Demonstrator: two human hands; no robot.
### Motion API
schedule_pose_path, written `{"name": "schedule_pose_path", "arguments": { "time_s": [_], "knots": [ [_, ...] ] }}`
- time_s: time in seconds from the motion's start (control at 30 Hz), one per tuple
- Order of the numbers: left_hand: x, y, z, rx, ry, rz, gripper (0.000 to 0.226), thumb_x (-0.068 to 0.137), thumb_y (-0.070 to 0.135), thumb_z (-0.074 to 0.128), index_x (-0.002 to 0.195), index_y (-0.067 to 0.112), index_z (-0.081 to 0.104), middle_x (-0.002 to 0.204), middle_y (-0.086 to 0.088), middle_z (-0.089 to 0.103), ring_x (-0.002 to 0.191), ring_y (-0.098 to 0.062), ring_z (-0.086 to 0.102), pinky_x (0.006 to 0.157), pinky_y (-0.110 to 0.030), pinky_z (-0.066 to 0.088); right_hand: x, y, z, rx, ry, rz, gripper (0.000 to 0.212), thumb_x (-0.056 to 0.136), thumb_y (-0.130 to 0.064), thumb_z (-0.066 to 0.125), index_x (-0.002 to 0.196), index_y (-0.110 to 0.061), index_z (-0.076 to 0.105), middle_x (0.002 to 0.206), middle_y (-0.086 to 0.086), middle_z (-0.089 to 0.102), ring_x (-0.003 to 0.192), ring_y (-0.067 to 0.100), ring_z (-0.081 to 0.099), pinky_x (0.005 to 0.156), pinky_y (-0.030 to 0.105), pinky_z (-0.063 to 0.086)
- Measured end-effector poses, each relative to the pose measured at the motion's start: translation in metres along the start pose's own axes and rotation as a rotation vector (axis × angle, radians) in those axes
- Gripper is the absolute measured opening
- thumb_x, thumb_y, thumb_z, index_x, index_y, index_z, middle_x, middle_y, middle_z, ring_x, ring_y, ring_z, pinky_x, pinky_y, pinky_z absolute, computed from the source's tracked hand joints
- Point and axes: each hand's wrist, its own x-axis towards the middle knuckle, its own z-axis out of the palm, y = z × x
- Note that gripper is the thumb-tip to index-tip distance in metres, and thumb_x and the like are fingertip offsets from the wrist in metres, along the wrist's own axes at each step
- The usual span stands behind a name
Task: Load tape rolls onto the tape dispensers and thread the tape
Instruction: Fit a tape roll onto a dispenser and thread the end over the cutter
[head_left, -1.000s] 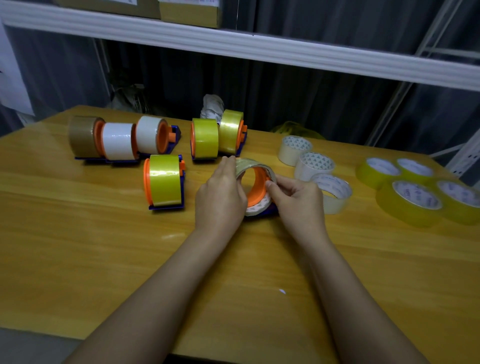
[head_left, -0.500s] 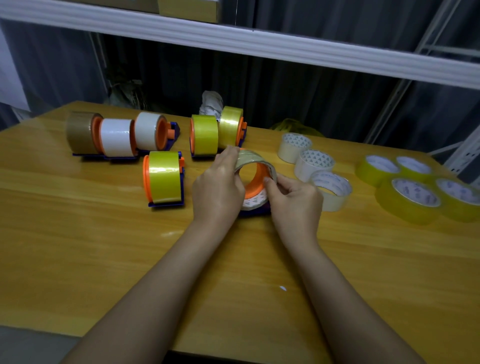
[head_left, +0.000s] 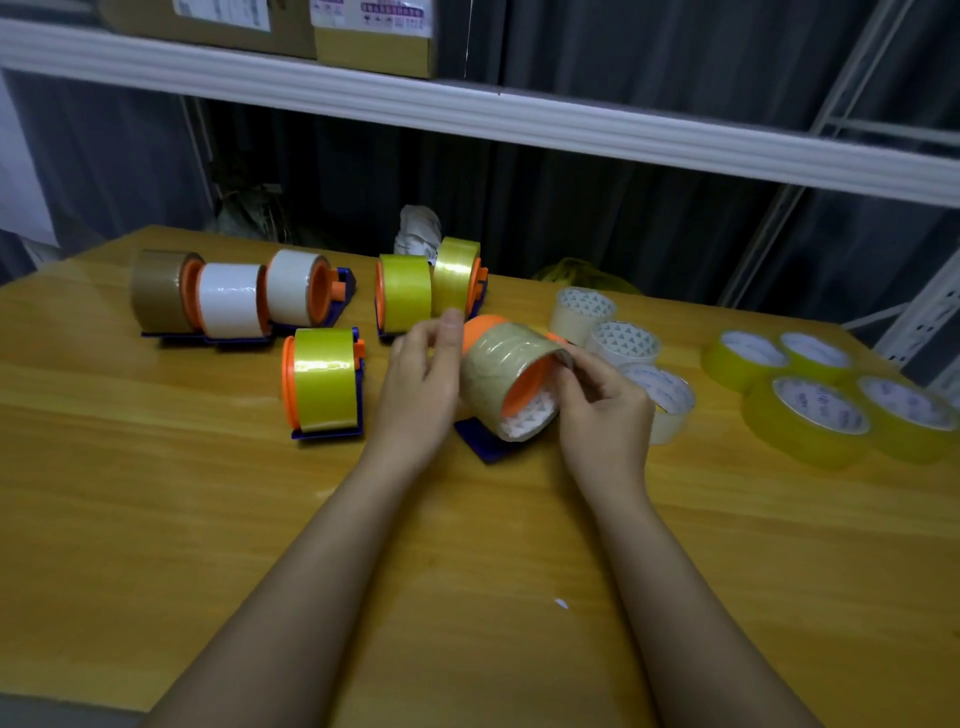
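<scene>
A clear tape roll (head_left: 506, 371) sits on the orange spool of a blue dispenser (head_left: 485, 441) at the table's middle, tilted with its open end toward me. My right hand (head_left: 605, 405) pinches the roll's near rim with thumb and fingertips. My left hand (head_left: 421, 384) is beside the roll's left side, fingers loosely curled, thumb raised; whether it touches the roll is unclear. A loaded yellow dispenser (head_left: 322, 382) stands just left of my left hand.
Loaded dispensers stand at the back: a brown and two white rolls (head_left: 228, 299), and two yellow rolls (head_left: 431, 288). Loose white rolls (head_left: 623, 340) lie right of my hands. Several yellow rolls (head_left: 810, 410) lie far right. A shelf beam (head_left: 519, 117) runs overhead.
The dispenser with the clear roll has been tipped and turned, its open end now facing me. My left hand has come off the top of the roll and its fingers have loosened.
</scene>
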Motion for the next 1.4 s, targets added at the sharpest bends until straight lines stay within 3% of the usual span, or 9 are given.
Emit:
{"name": "schedule_pose_path", "arguments": {
  "time_s": [0.17,0.33,0.47,0.53,0.63,0.8,1.0,1.17,1.4],
  "knots": [
    [-0.007,0.01,0.001,-0.315,-0.138,-0.073,0.031,0.099,0.036,0.042,0.097,0.02,0.068,0.087,0.004,0.07,0.076,0.003,0.064,0.064,-0.01,0.049,0.003,-0.01,0.0,0.55,-0.18,0.261,0.028,0.101,-0.019,0.045,0.125,-0.027,0.059,0.122,-0.001,0.065,0.116,0.014,0.06,0.099,0.036,0.051],
    [-0.017,0.006,0.009,-0.242,-0.17,0.211,0.023,0.099,0.026,0.045,0.098,0.013,0.064,0.09,-0.004,0.069,0.083,-0.007,0.065,0.07,-0.021,0.051,-0.004,-0.015,0.007,0.78,-0.441,0.531,0.063,0.086,-0.064,0.044,0.133,-0.022,0.054,0.126,0.009,0.064,0.116,0.028,0.062,0.094,0.05,0.051],
    [-0.022,0.001,0.009,-0.166,-0.306,0.312,0.037,0.094,0.028,0.048,0.105,-0.006,0.058,0.098,-0.022,0.063,0.091,-0.031,0.062,0.078,-0.048,0.052,0.001,-0.013,-0.002,0.824,-0.49,0.671,0.058,0.088,-0.065,0.041,0.116,-0.022,0.066,0.114,0.008,0.071,0.107,0.026,0.067,0.091,0.049,0.053],
    [-0.021,0.002,0.01,-0.176,-0.318,0.266,0.036,0.094,0.03,0.047,0.103,-0.002,0.061,0.097,-0.02,0.065,0.091,-0.029,0.063,0.078,-0.044,0.053,0.001,-0.008,-0.002,0.712,-0.494,0.688,0.055,0.089,-0.066,0.039,0.111,-0.024,0.068,0.105,0.004,0.074,0.098,0.021,0.07,0.082,0.044,0.056],
    [-0.018,0.004,0.017,-0.201,-0.258,0.082,0.039,0.098,0.043,0.042,0.091,0.015,0.068,0.083,-0.002,0.072,0.08,-0.009,0.068,0.067,-0.021,0.052,-0.004,-0.007,0.009,0.501,-0.46,0.583,0.055,0.091,-0.065,0.039,0.118,-0.023,0.061,0.107,0.007,0.072,0.09,0.023,0.071,0.063,0.039,0.057],
    [-0.016,0.005,0.023,-0.224,-0.053,0.036,0.044,0.102,0.033,0.034,0.087,0.009,0.068,0.08,-0.005,0.07,0.069,-0.004,0.066,0.06,-0.017,0.051,-0.007,-0.016,0.015,0.479,-0.318,0.355,0.032,0.099,-0.039,0.045,0.116,-0.013,0.053,0.09,0.003,0.063,0.068,0.008,0.066,0.05,0.027,0.053],
    [-0.011,0.012,0.017,-0.387,0.059,-0.205,0.044,0.1,0.043,0.038,0.077,0.018,0.067,0.064,-0.002,0.07,0.062,-0.013,0.068,0.058,-0.027,0.053,-0.012,-0.008,0.016,0.184,-0.23,-0.089,0.039,0.085,-0.054,0.05,0.116,-0.03,0.05,0.111,0.004,0.058,0.101,0.021,0.06,0.081,0.042,0.054],
    [-0.013,0.021,0.016,-0.436,0.075,-0.232,0.04,0.099,0.042,0.04,0.075,0.02,0.061,0.052,0.006,0.066,0.052,-0.007,0.064,0.057,-0.025,0.053,-0.014,-0.008,0.009,0.1,-0.131,-0.286,0.052,0.085,-0.049,0.051,0.124,-0.014,0.052,0.115,0.004,0.056,0.104,0.008,0.055,0.084,0.016,0.044],
    [0.002,0.008,-0.001,-0.585,0.186,-0.356,0.031,0.096,0.046,0.045,0.095,0.019,0.06,0.088,-0.005,0.064,0.087,-0.021,0.063,0.079,-0.041,0.053,0.001,-0.005,-0.013,0.065,0.177,-0.522,0.049,0.082,-0.04,0.048,0.125,-0.015,0.044,0.119,0.003,0.045,0.109,0.022,0.049,0.09,0.023,0.041]
  ]
}}
